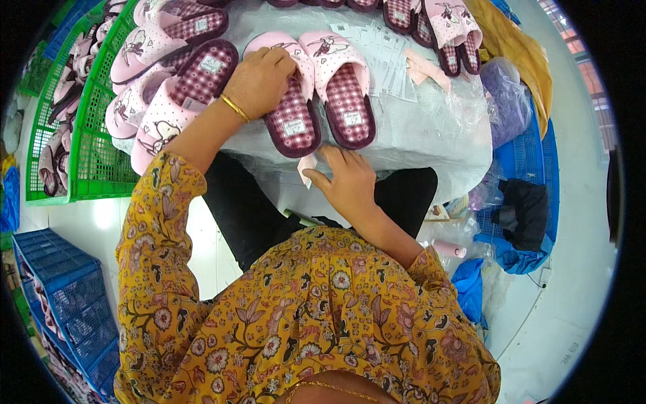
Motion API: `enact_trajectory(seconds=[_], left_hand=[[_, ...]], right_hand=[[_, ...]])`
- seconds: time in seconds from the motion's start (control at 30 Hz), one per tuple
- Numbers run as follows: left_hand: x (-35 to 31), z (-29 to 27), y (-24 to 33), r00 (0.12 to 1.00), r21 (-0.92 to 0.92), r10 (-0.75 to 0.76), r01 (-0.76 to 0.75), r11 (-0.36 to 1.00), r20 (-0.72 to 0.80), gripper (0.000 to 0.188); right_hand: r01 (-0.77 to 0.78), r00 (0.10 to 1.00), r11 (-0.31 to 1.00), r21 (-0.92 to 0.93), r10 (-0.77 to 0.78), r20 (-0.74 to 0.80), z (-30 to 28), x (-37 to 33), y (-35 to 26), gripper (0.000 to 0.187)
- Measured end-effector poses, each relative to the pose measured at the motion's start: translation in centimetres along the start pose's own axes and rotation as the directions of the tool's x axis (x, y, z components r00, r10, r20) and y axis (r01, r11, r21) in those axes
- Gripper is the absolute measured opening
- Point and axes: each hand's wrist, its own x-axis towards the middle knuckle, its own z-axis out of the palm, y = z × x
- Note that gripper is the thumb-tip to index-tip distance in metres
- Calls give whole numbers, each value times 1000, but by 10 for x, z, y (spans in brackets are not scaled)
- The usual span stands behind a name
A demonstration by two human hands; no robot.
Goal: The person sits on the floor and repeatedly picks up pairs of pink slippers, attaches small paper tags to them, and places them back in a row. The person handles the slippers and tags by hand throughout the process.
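A slipper workshop: stacked slippers [168,74], plastic crates [74,296], packing table [431,128].
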Motion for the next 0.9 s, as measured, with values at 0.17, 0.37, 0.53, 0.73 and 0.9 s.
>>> enact_trajectory(seconds=[0.17,0.37,0.53,0.73,0.9], left_hand=[[2,-5,5,1000,-68,-11,11,998,-8,15],[4,-22,3,990,-86,128,-132,987,-56,12],[10,-29,4,975,-194,173,-198,961,-141,12],[35,-29,4,970,-393,56,-148,908,-237,9],[39,-45,24,996,-480,-33,-12,877,-85,9]], right_hand=[[0,1000,999,-38,-1,-25,32,-3,17,30],[-104,992,970,218,86,93,-27,0,-8,24],[-131,991,948,289,119,59,-88,40,16,23],[-125,991,952,279,136,-19,-84,80,57,19],[-61,978,997,42,68,-197,-76,78,57,13]])
